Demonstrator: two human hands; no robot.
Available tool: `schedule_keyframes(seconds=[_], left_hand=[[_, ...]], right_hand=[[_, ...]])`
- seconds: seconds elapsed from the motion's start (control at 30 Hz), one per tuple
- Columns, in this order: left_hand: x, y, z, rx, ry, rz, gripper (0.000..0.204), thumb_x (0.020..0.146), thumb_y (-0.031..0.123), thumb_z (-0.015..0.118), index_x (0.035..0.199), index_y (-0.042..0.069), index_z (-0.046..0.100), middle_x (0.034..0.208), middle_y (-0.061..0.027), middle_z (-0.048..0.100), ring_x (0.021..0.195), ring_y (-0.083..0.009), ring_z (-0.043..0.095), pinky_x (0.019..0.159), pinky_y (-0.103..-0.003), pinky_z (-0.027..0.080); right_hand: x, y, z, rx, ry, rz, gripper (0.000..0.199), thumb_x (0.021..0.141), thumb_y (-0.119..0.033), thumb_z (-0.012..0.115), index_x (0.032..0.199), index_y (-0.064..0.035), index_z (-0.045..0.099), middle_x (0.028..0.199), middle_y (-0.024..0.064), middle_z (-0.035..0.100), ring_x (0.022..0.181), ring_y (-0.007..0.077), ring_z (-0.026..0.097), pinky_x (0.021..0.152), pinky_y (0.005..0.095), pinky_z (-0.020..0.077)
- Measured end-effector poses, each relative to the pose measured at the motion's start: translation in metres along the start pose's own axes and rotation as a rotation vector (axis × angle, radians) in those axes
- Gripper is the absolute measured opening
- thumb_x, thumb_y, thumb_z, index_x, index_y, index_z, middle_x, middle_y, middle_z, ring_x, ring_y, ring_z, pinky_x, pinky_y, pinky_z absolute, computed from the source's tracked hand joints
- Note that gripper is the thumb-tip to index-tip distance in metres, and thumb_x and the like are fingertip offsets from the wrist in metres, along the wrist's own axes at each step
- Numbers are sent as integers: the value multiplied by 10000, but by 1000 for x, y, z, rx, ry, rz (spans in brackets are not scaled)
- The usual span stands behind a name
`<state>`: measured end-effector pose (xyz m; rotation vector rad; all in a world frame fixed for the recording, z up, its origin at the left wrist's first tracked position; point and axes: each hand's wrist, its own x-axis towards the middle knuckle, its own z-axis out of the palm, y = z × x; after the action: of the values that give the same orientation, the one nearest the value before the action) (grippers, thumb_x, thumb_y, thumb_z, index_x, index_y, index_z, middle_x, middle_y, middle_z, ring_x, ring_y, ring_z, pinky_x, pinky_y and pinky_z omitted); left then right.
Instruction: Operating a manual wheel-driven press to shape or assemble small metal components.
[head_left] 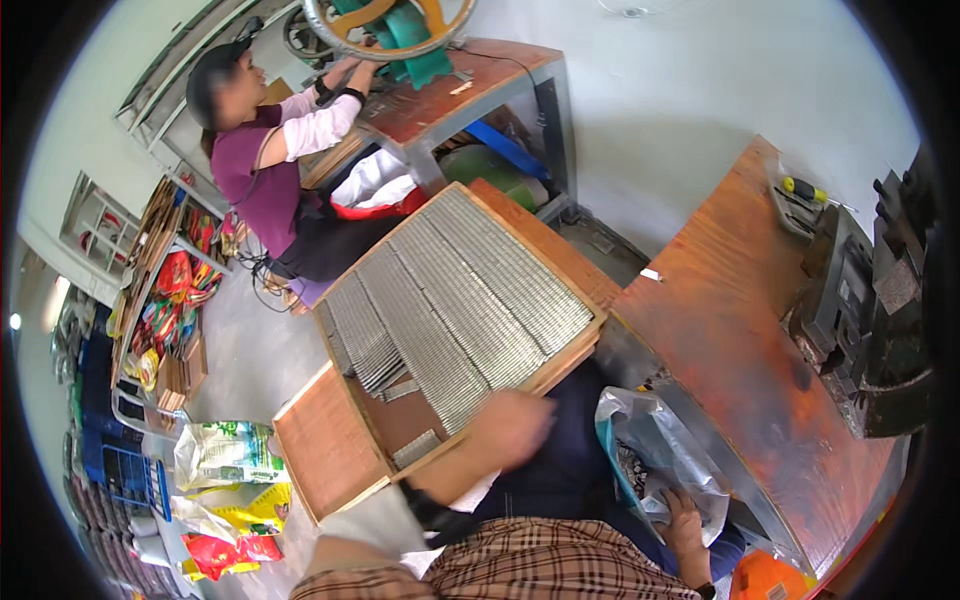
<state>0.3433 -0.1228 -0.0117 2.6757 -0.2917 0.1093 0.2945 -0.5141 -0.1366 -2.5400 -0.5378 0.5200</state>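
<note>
A shallow wooden tray [575,378] lies tilted across the middle, close in front of me. Tightly packed rows of small silvery metal pieces [470,300] fill most of it; brown bottom shows at the near left corner, beside a few loose strips. Over the tray's near edge is my left hand [515,430], smeared by motion, so its fingers cannot be made out. Low on the right, my right hand [682,525] grips the rim of a clear plastic bag [680,450] with bent fingers. Inside the bag are small dark grey pieces, too small to name.
A reddish-brown wooden bench [730,300] runs along the right, bearing dark metal tooling [850,300] and a yellow-handled screwdriver [803,189]. Another wooden tray [330,440] sits at left. Ahead, a co-worker [255,170] works at a green machine with a handwheel [400,45]. Bags [225,455] lie left.
</note>
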Motion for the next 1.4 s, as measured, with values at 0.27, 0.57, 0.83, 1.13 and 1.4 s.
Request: schedule_keyframes(seconds=[0.27,0.57,0.83,1.13,1.4], left_hand=[[-162,-129,-85,376,203,-182,321,656,111,742,960,64,653,890,-115,599,874,-298,540,760,-396,451],[-159,-129,-62,272,286,-426,278,699,166,734,940,47,664,941,-125,622,881,-306,575,773,-385,481],[-152,-147,-74,314,187,-247,230,728,154,689,927,53,636,838,-109,599,786,-300,588,684,-384,492],[-155,-115,-72,229,126,-290,189,745,109,635,914,26,632,770,-116,588,713,-311,586,622,-398,485],[-161,-76,-70,-60,-57,-489,155,805,142,588,911,43,641,847,-171,632,797,-370,603,708,-424,485]], right_hand=[[38,-33,-23,-40,-35,-75,561,605,-89,747,1138,-89,574,1114,162,570,1022,368,556,875,428,462],[26,-15,-1,-84,-68,0,533,653,-115,726,1162,-116,564,1152,162,538,1055,376,524,898,440,447],[28,-19,-2,-68,-80,4,512,682,-123,714,1170,-112,559,1146,165,539,1056,374,518,897,442,446],[33,-17,-12,-97,-116,13,509,671,-150,739,1147,-96,567,1159,160,528,1070,369,515,894,434,450],[56,-83,-60,-24,31,-245,463,664,-161,759,1084,-58,594,1130,155,560,1013,357,552,863,418,467]])
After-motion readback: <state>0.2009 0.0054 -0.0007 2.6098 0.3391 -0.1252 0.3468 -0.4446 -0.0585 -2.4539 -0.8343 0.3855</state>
